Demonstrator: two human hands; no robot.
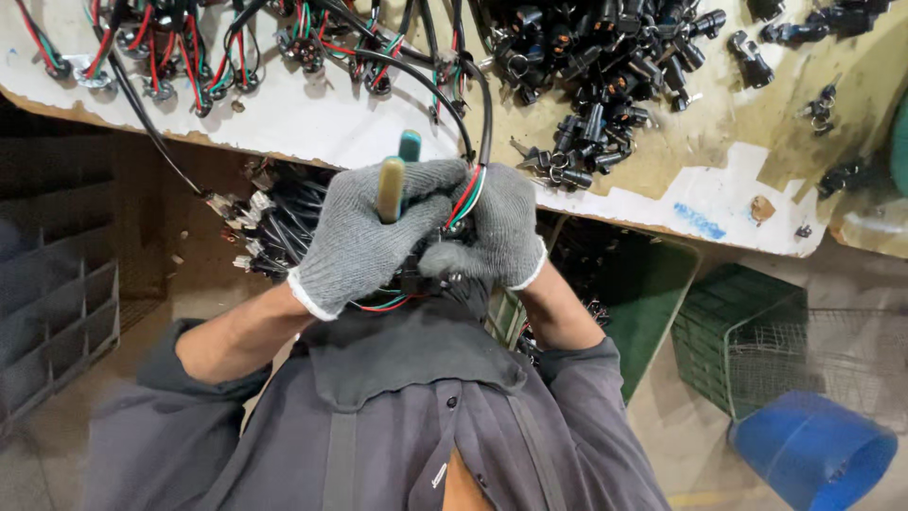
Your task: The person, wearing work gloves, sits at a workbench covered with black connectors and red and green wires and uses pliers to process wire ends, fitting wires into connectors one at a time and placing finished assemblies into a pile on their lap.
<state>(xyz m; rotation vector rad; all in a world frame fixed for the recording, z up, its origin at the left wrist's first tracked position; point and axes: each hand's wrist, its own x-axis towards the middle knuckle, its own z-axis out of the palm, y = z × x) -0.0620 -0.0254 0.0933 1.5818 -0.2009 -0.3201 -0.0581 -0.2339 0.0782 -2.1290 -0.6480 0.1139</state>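
Left hand point(364, 232), grey knit glove, fist closed round a hand tool with yellow and teal grips point(397, 175); grips stand near upright, long axis pointing away toward the tabletop point(312, 118), working end hidden in the fist. Right hand point(492, 232), same glove, pinches a black cable with red, green and white wires point(470, 189), which arcs up onto the tabletop. Hands touch, just below the tabletop's edge. Pile of black plastic connectors point(605, 66) lies beyond.
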